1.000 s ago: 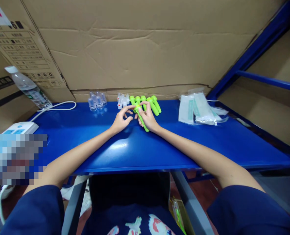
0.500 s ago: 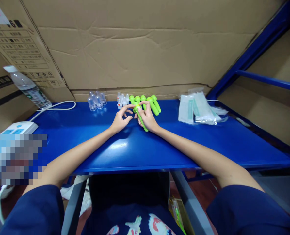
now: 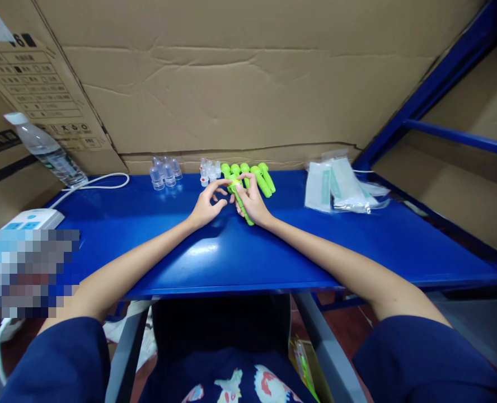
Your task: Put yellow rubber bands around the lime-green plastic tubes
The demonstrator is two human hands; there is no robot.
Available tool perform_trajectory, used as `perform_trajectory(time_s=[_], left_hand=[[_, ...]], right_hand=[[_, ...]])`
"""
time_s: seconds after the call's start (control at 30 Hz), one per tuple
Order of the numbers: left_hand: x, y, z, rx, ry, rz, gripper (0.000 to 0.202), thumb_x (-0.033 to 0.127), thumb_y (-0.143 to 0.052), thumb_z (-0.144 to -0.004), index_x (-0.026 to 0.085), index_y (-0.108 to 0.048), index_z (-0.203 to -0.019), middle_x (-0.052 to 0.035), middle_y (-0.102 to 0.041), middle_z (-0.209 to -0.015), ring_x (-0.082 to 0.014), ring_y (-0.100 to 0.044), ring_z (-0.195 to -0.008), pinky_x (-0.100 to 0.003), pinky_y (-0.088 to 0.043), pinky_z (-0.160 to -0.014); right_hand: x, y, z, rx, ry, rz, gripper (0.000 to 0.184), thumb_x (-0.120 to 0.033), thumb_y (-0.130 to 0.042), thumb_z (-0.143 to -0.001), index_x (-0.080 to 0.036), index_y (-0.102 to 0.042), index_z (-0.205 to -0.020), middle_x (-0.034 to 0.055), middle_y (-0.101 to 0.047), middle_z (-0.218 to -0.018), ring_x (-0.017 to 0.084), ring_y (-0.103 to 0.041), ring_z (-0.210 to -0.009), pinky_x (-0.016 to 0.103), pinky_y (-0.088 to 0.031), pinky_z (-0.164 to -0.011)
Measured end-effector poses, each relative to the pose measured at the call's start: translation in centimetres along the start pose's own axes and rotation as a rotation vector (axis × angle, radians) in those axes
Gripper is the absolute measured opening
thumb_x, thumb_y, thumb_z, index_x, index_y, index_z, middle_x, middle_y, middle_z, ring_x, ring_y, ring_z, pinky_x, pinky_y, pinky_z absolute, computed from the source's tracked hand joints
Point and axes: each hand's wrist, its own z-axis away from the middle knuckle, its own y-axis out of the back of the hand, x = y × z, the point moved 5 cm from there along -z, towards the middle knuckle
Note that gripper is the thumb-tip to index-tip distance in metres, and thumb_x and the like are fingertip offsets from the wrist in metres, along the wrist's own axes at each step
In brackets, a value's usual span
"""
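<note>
My right hand (image 3: 257, 207) is closed around a lime-green plastic handle (image 3: 247, 215), a ribbed stick with a wider round head. Its shaft slants down toward me, and the head lies between my two hands. My left hand (image 3: 205, 208) is beside the head, thumb held apart and fingers loosely curved. The left index fingertip reaches the head, but whether it presses on it I cannot tell. Just behind my hands, several similar green handles (image 3: 262, 182) lie in a row, partly covered by my right hand.
Small clear caps with red dots (image 3: 204, 178) and larger clear plastic cups (image 3: 165, 174) stand along the back of the blue table (image 3: 206, 263). Plastic-wrapped packets (image 3: 336, 184) lie at right. A water bottle (image 3: 49, 151) and power strip (image 3: 34, 221) are at left. Cardboard (image 3: 240, 89) walls the back.
Both hands and the green handle keep nearly the same pose. The whole view has shifted very slightly.
</note>
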Motion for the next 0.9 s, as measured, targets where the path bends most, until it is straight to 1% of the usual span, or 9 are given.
perform_trajectory(time_s=[0.13, 0.27, 0.4, 0.57, 0.67, 0.77, 0.83, 0.9], left_hand=[[0.2, 0.1, 0.1, 0.013, 0.001, -0.022, 0.047, 0.015, -0.057, -0.074, 0.020, -0.059, -0.121, -0.0069, -0.067, -0.122, -0.0171, -0.066, -0.096, -0.028, -0.047, -0.075], [0.3, 0.0, 0.1, 0.001, -0.017, -0.060, 0.046, 0.014, -0.056, -0.075, 0.020, -0.060, -0.121, -0.0070, -0.068, -0.121, -0.0170, -0.065, -0.095, -0.029, -0.047, -0.076], [0.4, 0.0, 0.1, -0.008, -0.013, -0.077, 0.047, 0.014, -0.056, -0.074, 0.020, -0.061, -0.121, -0.0067, -0.068, -0.119, -0.0172, -0.064, -0.093, -0.029, -0.047, -0.075], [0.1, -0.1, 0.1, -0.002, 0.010, -0.051, 0.048, 0.012, -0.057, -0.076, 0.019, -0.059, -0.124, -0.0067, -0.069, -0.118, -0.0170, -0.066, -0.095, -0.027, -0.048, -0.075], [-0.6, -0.2, 0.0, 0.027, 0.042, -0.016, 0.046, 0.012, -0.059, -0.076, 0.019, -0.056, -0.122, -0.0061, -0.069, -0.113, -0.0172, -0.067, -0.098, -0.026, -0.048, -0.075], [-0.9, -0.3, 0.0, 0.038, 0.049, 0.012, 0.044, 0.013, -0.062, -0.076, 0.019, -0.054, -0.119, -0.0065, -0.068, -0.113, -0.0174, -0.068, -0.098, -0.026, -0.047, -0.074], [-0.7, -0.3, 0.0, 0.044, 0.037, 0.017, 0.042, 0.015, -0.064, -0.076, 0.019, -0.054, -0.117, -0.0069, -0.067, -0.113, -0.0173, -0.067, -0.096, -0.027, -0.046, -0.073], [-0.3, -0.2, 0.1, 0.056, 0.018, 0.009, 0.042, 0.017, -0.065, -0.078, 0.019, -0.054, -0.118, -0.0072, -0.067, -0.115, -0.0170, -0.067, -0.096, -0.027, -0.046, -0.073]], right_hand=[[0.3, 0.1, -0.1, 0.015, -0.023, -0.035, 0.050, -0.066, -0.055, -0.093, -0.030, -0.026, -0.109, -0.0087, -0.058, -0.067, 0.009, -0.044, -0.033, 0.020, -0.031, -0.027], [0.6, 0.2, 0.0, 0.025, -0.052, -0.063, 0.045, -0.061, -0.054, -0.094, -0.030, -0.025, -0.107, -0.0094, -0.058, -0.065, 0.010, -0.044, -0.033, 0.020, -0.031, -0.027], [0.7, 0.3, 0.0, 0.036, -0.079, -0.081, 0.044, -0.059, -0.055, -0.094, -0.030, -0.025, -0.107, -0.0099, -0.059, -0.064, 0.010, -0.043, -0.032, 0.020, -0.031, -0.026], [0.6, 0.3, -0.2, 0.043, -0.067, -0.063, 0.053, -0.059, -0.065, -0.088, -0.029, -0.025, -0.105, -0.0111, -0.060, -0.064, 0.009, -0.044, -0.033, 0.019, -0.033, -0.027], [0.5, 0.0, -0.3, 0.033, -0.071, -0.060, 0.059, -0.061, -0.070, -0.084, -0.029, -0.024, -0.104, -0.0121, -0.060, -0.064, 0.008, -0.045, -0.033, 0.018, -0.032, -0.027], [0.3, -0.4, -0.2, 0.021, -0.061, -0.063, 0.062, -0.058, -0.074, -0.080, -0.029, -0.025, -0.104, -0.0133, -0.059, -0.063, 0.008, -0.044, -0.032, 0.017, -0.032, -0.026], [0.1, -0.5, -0.2, 0.005, -0.049, -0.072, 0.061, -0.057, -0.074, -0.081, -0.029, -0.026, -0.105, -0.0124, -0.061, -0.064, 0.008, -0.047, -0.032, 0.018, -0.034, -0.027], [0.0, -0.5, -0.2, -0.010, -0.048, -0.087, 0.056, -0.061, -0.069, -0.084, -0.028, -0.029, -0.105, -0.0100, -0.062, -0.066, 0.009, -0.051, -0.035, 0.019, -0.039, -0.029]])
